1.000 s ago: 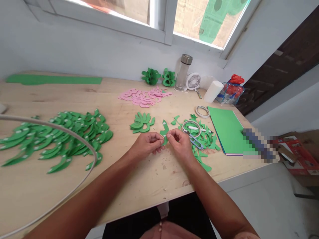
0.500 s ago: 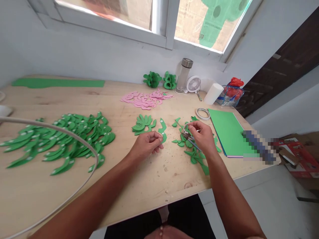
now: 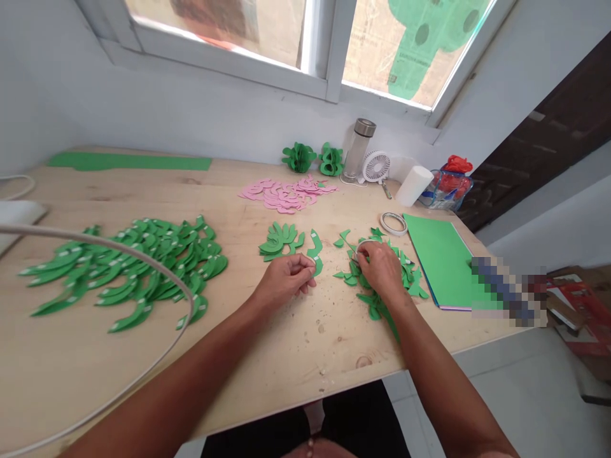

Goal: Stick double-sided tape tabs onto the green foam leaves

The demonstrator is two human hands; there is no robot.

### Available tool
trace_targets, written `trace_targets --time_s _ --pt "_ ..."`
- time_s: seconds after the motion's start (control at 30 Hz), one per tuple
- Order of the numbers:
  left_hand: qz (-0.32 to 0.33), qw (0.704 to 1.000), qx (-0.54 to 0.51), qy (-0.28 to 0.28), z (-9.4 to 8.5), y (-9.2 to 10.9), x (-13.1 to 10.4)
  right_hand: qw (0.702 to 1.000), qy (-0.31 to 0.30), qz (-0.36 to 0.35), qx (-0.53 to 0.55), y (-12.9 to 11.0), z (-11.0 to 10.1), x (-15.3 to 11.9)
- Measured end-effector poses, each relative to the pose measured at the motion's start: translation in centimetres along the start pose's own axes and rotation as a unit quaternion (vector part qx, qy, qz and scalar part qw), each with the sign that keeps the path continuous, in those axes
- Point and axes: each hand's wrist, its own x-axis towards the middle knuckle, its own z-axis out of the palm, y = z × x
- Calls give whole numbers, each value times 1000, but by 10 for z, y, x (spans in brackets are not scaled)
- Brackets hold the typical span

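Observation:
My left hand (image 3: 292,275) is closed in a pinch above the table, its fingertips by the lower end of a curved green paper cutout (image 3: 316,240) with white tape pieces on it. What sits between those fingertips is too small to name. My right hand (image 3: 382,267) lies palm down over a heap of green paper scraps (image 3: 414,283), fingers curled. A pale ring-like edge and a thin metallic piece show at its fingertips, but the hand hides the rest. Behind my left hand is a small fan of green paper petals (image 3: 281,240).
To the left spreads a large pile of taped green cutouts (image 3: 157,254), crossed by a pale cable (image 3: 143,257). Pink cutouts (image 3: 286,193) lie farther back. A tape roll (image 3: 394,223) and green sheets (image 3: 443,261) are at right; a bottle (image 3: 359,149) and small fan (image 3: 376,166) stand by the wall.
My right hand has lowered onto the scraps and turned more palm down, covering the metallic thing seen under it before. My left hand keeps its pinch. The view has shifted slightly.

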Motion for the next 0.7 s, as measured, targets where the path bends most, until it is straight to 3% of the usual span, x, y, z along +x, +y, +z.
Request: trace_targets --time_s 0.7 --pt "1 1000 7 -6 1 -4 2 1000 3 24 -4 -4 1 -1"
